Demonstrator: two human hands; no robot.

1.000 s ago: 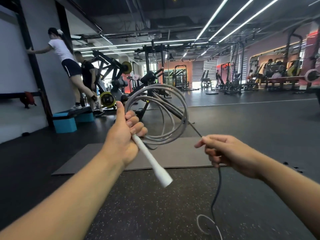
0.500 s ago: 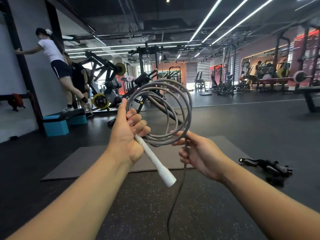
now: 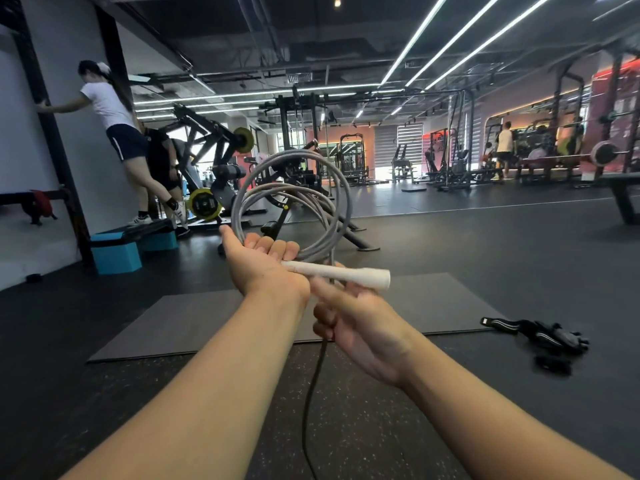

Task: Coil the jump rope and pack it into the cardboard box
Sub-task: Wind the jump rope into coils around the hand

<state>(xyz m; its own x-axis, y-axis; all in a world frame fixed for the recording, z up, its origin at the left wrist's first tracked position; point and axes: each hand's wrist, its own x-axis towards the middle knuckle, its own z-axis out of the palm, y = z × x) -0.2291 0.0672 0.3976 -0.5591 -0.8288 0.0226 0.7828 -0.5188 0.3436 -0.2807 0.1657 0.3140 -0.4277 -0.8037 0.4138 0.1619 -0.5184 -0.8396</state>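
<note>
You see one jump rope [image 3: 291,202], one white handle [image 3: 337,273], two teal step blocks [image 3: 116,252], one mat [image 3: 207,323].

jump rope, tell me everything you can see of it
The jump rope is a thin grey cord, smooth and plastic-looking, gathered into several loose upright loops. The left hand holds the loops at their base together with a white tapered handle, which lies roughly level, its wider end pointing right. An uncoiled tail drops from the coil, passes through the right hand just below the handle, and runs down out of the picture's bottom edge. No second handle shows.
</note>
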